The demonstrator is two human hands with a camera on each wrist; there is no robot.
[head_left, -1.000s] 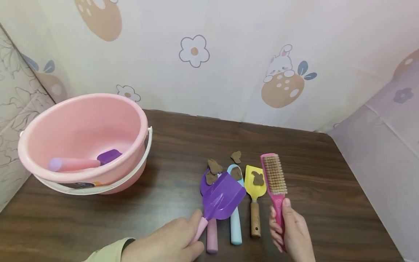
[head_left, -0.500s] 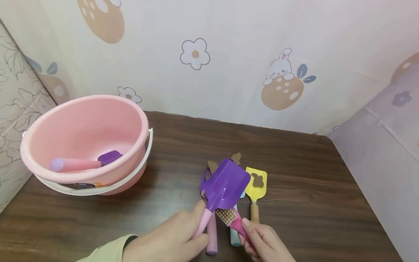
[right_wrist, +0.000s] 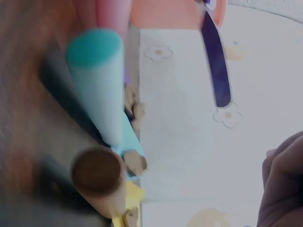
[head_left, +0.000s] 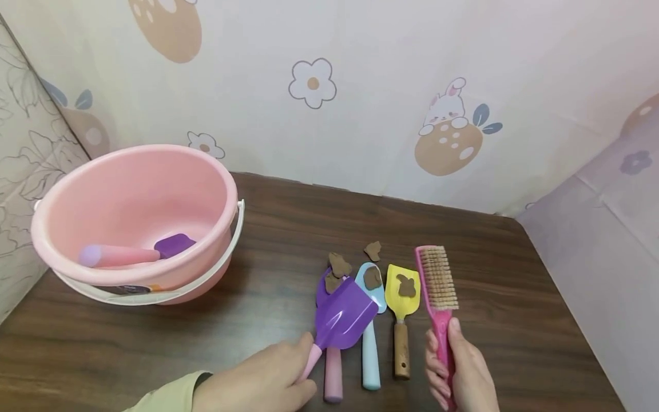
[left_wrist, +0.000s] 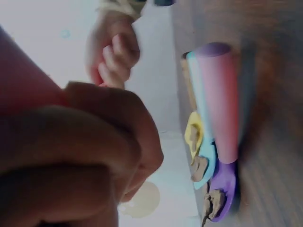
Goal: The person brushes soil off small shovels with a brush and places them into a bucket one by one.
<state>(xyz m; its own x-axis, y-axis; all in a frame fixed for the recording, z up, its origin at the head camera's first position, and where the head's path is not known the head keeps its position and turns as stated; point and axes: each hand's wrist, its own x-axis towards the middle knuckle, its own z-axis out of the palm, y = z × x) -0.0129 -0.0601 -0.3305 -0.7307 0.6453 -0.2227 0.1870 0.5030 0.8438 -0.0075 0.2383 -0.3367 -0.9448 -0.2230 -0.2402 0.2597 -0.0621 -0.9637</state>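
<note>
My left hand (head_left: 262, 372) grips the pink handle of a purple toy shovel (head_left: 347, 312), its blade held over the shovels on the table. In the left wrist view, the fingers curl round that handle. At the right, my right hand (head_left: 463, 366) holds a pink scrubbing brush (head_left: 437, 280) by its handle, bristles facing right. Between the hands lie a second purple shovel (head_left: 333, 375), partly hidden under the held blade, a light blue shovel (head_left: 370, 357) and a yellow shovel (head_left: 401, 306) with a wooden handle. Brown clay-like pieces (head_left: 407, 284) lie on their blades.
A pink bucket (head_left: 221, 189) with a white handle stands at the left, holding another purple shovel (head_left: 123, 256) with a pink grip. One loose brown piece (head_left: 373, 250) lies on the dark wooden table (head_left: 288, 229). Patterned cloth (head_left: 370, 114) hangs behind.
The brush in my right hand swung left beneath the held shovel's blade, then came back to the right. The held shovel rose slightly, then lowered.
</note>
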